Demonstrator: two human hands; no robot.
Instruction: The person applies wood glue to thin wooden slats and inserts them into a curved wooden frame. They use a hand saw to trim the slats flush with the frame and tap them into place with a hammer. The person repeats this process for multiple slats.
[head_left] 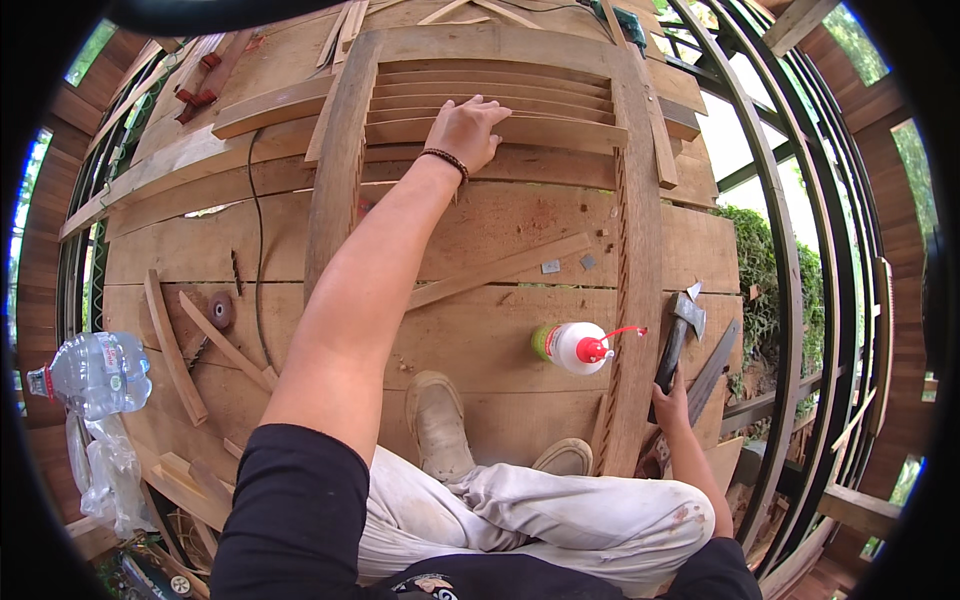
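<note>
A wooden frame lies on the planks, with several thin slats set across its far part. My left hand reaches over the nearest wooden slat, fingers and thumb bent about its edge. At the right, my right hand is closed round the black handle of a hatchet, its metal head pointing away from me. A handsaw lies beside it. Inside the frame stands a white glue bottle with a red cap and spout. The open side rail shows a row of slanted notches.
A wood strip and two small metal plates lie within the frame. Loose strips, a round disc and a cable are at left, near a large plastic bottle. Metal rails border the right edge.
</note>
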